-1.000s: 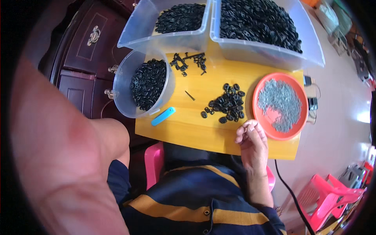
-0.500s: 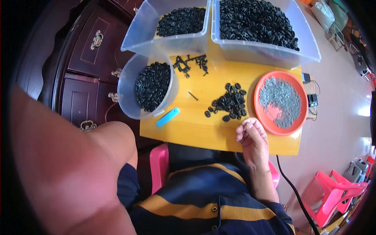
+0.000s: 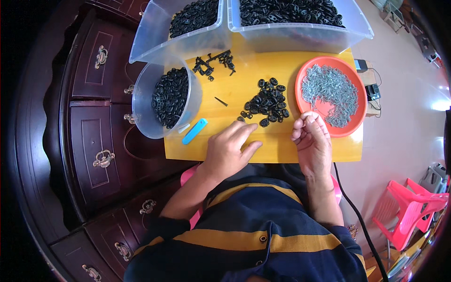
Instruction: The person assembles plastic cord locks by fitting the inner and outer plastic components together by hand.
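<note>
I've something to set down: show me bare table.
Free: between left hand and right hand, near side of black pile; also between that pile and the big bin. Crowded: left, with tub and blue tool; right, with red plate.

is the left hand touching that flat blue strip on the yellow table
Apart: the head view shows yellow tabletop between the left hand and the flat blue strip.
</note>
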### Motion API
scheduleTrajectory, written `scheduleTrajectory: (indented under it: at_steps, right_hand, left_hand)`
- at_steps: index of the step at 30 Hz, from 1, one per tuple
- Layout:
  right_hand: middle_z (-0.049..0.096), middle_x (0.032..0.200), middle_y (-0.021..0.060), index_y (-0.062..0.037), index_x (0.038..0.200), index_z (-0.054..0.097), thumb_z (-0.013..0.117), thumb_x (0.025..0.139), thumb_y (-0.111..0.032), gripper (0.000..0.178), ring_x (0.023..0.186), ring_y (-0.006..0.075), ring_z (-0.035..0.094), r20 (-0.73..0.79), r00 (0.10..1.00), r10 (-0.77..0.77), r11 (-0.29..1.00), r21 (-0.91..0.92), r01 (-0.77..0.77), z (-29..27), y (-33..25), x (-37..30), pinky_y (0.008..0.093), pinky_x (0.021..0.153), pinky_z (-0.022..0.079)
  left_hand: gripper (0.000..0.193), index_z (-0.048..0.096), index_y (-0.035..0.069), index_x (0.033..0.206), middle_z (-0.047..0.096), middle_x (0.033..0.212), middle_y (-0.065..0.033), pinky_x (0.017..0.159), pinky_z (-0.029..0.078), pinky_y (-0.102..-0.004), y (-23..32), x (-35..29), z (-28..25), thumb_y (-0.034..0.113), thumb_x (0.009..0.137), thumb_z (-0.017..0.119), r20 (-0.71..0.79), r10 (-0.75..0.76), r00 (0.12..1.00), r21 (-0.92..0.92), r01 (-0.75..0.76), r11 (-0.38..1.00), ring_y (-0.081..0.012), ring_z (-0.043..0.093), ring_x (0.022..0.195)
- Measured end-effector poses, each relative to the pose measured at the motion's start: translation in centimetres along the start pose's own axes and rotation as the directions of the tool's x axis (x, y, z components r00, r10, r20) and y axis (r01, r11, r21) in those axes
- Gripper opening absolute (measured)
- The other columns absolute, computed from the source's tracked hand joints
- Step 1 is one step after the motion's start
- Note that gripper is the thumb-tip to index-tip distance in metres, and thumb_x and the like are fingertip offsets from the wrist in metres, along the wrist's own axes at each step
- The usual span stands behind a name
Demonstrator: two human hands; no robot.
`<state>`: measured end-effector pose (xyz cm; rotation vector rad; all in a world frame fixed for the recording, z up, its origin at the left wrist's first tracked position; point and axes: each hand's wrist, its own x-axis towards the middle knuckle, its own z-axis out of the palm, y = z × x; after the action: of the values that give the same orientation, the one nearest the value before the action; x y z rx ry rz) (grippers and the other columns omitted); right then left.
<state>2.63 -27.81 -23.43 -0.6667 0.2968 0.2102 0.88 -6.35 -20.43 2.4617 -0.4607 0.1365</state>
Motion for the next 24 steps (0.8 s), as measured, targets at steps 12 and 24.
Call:
scheduleTrajectory:
  at_steps: [12, 24]
  right_hand:
    - [0.067, 0.091, 0.0046, -0.0056, 0.108, 0.062, 0.055, 0.104, -0.019, 0.015, 0.075, 0.0101, 0.06, -0.002, 1.0, 0.019, 0.999, -0.051, -0.02, 0.2, 0.3, -0.2, 0.0234, 0.073, 0.049]
    - [0.067, 0.096, 0.0037, -0.0045, 0.11, 0.061, 0.057, 0.102, -0.013, 0.012, 0.081, 0.0089, 0.06, 0.041, 0.999, 0.026, 0.969, -0.245, -0.016, 0.7, 0.5, -0.5, 0.0231, 0.077, 0.049]
  left_hand:
    - [0.025, 0.065, 0.006, 0.104, 0.064, 0.092, -0.0104, 0.063, 0.053, -0.0406, -1.1, 2.2, 3.1, 0.015, 0.083, 0.076, 0.005, -0.012, 1.0, 0.102, 0.011, 0.995, -0.0324, 0.067, 0.077]
    - [0.012, 0.062, 0.001, 0.105, 0.064, 0.086, 0.0019, 0.062, 0.046, -0.0194, -1.3, 2.0, 2.8, 0.003, 0.095, 0.067, 0.147, -0.317, 0.937, -0.612, 0.338, 0.715, -0.0005, 0.055, 0.072]
